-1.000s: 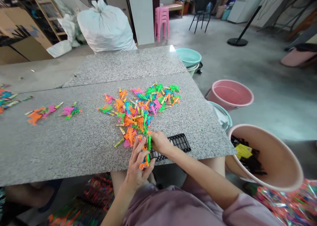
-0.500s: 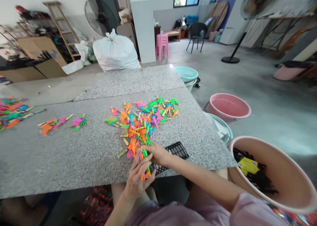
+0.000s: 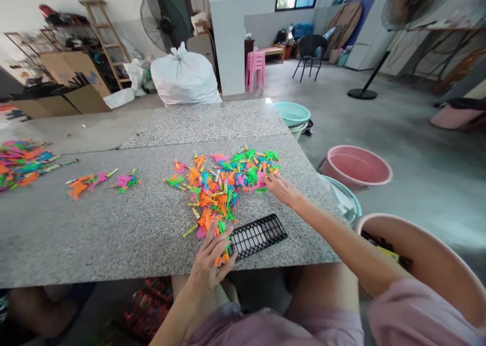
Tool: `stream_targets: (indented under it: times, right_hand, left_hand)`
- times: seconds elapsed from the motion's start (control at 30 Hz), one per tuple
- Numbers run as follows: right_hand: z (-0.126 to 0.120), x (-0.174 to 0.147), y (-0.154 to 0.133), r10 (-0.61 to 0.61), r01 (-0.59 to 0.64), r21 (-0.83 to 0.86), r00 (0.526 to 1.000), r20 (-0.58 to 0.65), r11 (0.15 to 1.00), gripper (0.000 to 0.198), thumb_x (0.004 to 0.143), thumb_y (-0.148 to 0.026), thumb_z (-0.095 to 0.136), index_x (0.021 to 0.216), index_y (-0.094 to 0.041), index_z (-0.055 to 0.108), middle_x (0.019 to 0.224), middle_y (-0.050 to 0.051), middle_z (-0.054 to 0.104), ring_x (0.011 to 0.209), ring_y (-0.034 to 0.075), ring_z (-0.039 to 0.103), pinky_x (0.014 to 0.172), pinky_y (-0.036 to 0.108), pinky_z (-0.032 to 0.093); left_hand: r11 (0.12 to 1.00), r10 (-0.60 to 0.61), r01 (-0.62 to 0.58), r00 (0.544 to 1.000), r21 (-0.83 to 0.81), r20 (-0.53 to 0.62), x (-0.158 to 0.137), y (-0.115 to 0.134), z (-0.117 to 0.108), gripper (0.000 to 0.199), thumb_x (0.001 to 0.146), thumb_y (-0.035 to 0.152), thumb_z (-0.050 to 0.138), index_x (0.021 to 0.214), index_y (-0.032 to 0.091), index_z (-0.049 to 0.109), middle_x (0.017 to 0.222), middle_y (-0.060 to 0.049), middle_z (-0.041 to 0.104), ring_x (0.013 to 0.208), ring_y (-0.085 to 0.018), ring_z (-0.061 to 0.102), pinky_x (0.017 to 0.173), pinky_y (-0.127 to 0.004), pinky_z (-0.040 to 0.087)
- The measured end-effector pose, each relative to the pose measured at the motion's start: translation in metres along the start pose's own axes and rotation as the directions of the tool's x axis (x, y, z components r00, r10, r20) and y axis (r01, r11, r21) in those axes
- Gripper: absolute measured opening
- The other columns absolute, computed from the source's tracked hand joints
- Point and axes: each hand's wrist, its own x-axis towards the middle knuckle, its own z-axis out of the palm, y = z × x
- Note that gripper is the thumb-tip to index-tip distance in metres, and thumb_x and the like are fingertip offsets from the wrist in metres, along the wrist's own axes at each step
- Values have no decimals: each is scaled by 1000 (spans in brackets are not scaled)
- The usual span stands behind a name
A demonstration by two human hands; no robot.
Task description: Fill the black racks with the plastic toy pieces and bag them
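Note:
My left hand (image 3: 210, 260) is closed around a few slim green plastic toys (image 3: 228, 249) with round orange ends, at the left end of a black plastic lattice tray (image 3: 258, 236). My fingers hide most of their shape. Out at the right side of a heap of small bright plastic toys (image 3: 207, 199), my right hand (image 3: 281, 189) has its fingertips drawn together on a pink plastic toy (image 3: 260, 180). The heap mixes orange, green, pink and blue pieces, some with yellow printed strips. The tray lies flat near the table's front edge.
On the speckled table (image 3: 152, 234), two small clusters (image 3: 81, 185) and a larger toy pile (image 3: 23, 164) lie to the left. Tubs stand along the right side, including a pink one (image 3: 359, 166) and a peach one (image 3: 429, 255). A white sack (image 3: 186, 78) stands behind the table.
My right hand has left the toys at my left hand and reached forward and right to the heap's edge, uncovering the tray. My left hand keeps its hold.

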Motion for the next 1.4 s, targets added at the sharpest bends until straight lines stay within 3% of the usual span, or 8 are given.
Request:
stream_targets:
  times: [0.17,0.33,0.43,0.7,0.9,1.07,1.23,1.4]
  right_hand:
    - [5,-63,-25,236,-221,431,972,19,875,17,93,-14,47,106,-13,58,98,11,65,88,20,64,78,29,48]
    - [21,-88,-101,181,-237,972,956,232,5,25,79,-34,64,94,-16,56,76,3,66,66,17,66,67,31,56]
    - [23,-92,-139,152,-241,946,949,276,-215,36,68,-40,74,90,-16,58,75,2,67,69,18,67,65,30,56]
    - [-6,-116,-131,89,-86,985,991,100,-151,40,81,-55,65,88,-15,63,88,7,69,84,18,64,81,32,52]
    - [-56,-172,-120,99,-56,997,993,61,-52,29,93,-45,55,96,-18,66,90,6,68,81,16,64,78,29,52]
    - [-81,-211,-117,160,-88,980,985,59,176,27,95,-42,54,102,-21,68,89,7,69,86,19,65,79,32,55]
    - [-58,-226,-103,591,-188,934,806,-31,305,52,76,-43,74,120,-20,58,113,11,67,92,21,66,80,35,56]
    - [-34,-229,-105,518,-345,865,847,120,363,28,79,-41,64,68,-19,52,59,-1,57,54,11,48,51,23,37]
  left_hand:
    - [999,0,0,1000,-40,-2,2,1,0,23,89,13,59,110,16,51,129,-16,63,134,-26,49,118,-54,31]
    - [998,5,-4,1000,-57,30,4,2,-8,23,89,15,59,111,17,50,133,-16,60,130,-25,52,120,-56,25]
    - [997,8,-3,998,-78,63,6,3,-10,25,90,16,58,113,16,49,136,-18,58,130,-25,52,120,-57,22]
    - [990,-86,92,995,-110,58,7,13,-22,52,86,26,62,135,17,45,137,-15,57,147,-32,23,119,-61,20]
    - [971,-180,129,948,-199,-263,37,72,-57,55,90,33,59,142,21,47,142,-10,52,140,-34,38,116,-59,29]
    - [931,-160,161,987,-327,31,60,121,-27,27,90,34,64,114,23,65,101,-3,73,89,-18,71,81,-27,57]
    - [603,-419,585,811,-542,410,53,115,32,20,87,34,63,84,15,69,78,-4,72,70,-18,68,63,-24,53]
    - [545,-334,641,757,-541,561,37,112,52,18,85,30,62,79,15,70,73,-4,70,68,-18,65,63,-25,52]
